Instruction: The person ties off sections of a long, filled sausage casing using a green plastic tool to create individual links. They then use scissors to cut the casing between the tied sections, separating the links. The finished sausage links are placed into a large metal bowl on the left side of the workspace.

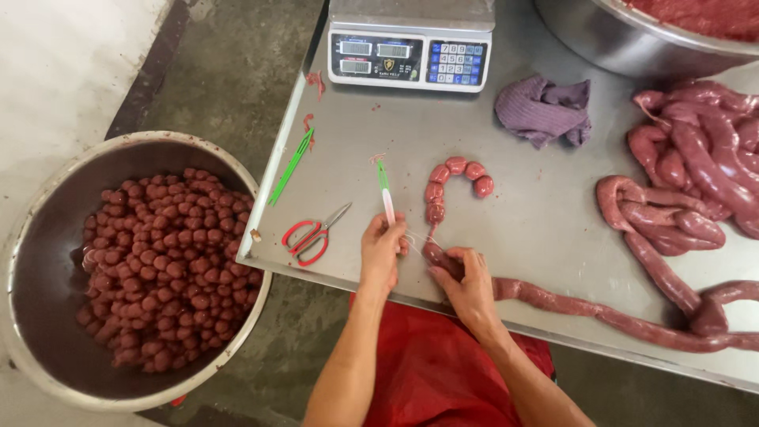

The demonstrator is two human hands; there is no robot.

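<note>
One steel table (506, 205) stands on bare concrete floor (229, 71)

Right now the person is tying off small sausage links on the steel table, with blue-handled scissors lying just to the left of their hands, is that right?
Not quite: the scissors have red handles, not blue, as the head view shows. The rest holds: they lie on the steel table left of the left hand, while the right hand pinches the sausage beside the tied links.
</note>
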